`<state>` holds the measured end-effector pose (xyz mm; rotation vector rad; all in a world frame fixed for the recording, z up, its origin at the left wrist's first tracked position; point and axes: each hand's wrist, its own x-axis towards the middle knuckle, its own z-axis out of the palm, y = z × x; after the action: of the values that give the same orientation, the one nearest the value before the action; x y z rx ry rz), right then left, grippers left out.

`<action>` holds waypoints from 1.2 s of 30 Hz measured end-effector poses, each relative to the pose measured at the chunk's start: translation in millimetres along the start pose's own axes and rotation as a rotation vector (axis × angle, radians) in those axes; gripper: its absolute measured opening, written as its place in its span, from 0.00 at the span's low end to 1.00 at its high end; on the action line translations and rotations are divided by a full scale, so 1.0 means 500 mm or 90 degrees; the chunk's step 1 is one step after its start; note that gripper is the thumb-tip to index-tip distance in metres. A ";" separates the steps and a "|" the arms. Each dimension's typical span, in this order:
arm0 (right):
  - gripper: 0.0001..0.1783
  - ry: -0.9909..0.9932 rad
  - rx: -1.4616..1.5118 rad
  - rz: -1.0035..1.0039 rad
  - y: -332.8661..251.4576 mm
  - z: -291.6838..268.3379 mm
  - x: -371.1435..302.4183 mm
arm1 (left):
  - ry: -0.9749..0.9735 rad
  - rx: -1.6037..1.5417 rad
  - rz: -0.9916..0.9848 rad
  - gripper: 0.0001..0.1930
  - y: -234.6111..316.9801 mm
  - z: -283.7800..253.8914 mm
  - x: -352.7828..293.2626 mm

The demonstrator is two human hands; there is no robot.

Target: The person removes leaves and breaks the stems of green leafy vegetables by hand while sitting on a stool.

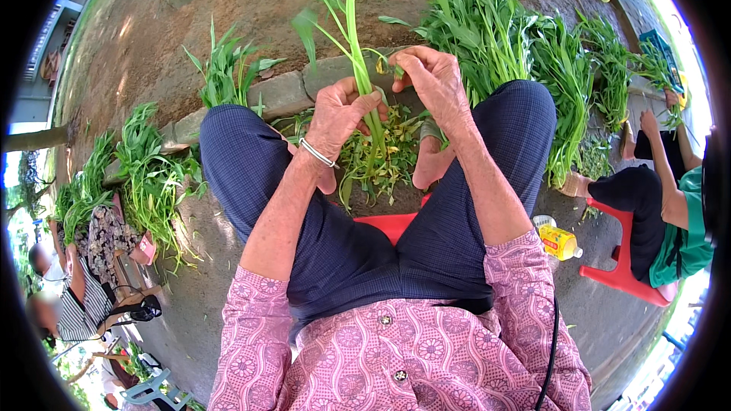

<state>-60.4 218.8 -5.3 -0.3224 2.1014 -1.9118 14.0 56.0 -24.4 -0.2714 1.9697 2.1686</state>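
My left hand is closed around a small bunch of water spinach stalks. The stalks stand nearly upright, their leafy tops pointing away from me. To the right of them, my right hand pinches a small leaf between thumb and fingertips. A yellowing leaf hangs on a thin bent stem beside those fingertips. Below both hands, between my feet, lies a heap of trimmed green and yellow leaves on the ground.
Leafy bunches lie along a stone curb to the right, with more greens at left. A red stool is under me. A yellow bottle lies near a seated person; other people sit at far left.
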 end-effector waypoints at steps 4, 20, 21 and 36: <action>0.14 -0.033 -0.074 -0.035 0.005 0.001 -0.001 | -0.008 -0.006 0.007 0.13 0.002 0.000 0.001; 0.13 0.003 -0.046 0.000 -0.004 -0.003 -0.002 | 0.011 0.074 0.015 0.10 -0.012 0.007 0.003; 0.13 0.000 -0.042 0.004 -0.003 -0.003 -0.002 | 0.013 0.069 0.013 0.09 -0.011 0.008 0.002; 0.14 0.078 -0.112 -0.048 0.031 -0.001 0.012 | -0.051 0.081 0.009 0.12 -0.009 0.009 0.001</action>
<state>-65.9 218.6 -20.9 -0.3328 2.3764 -1.8335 14.6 60.9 -28.3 -0.1494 2.0605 2.0182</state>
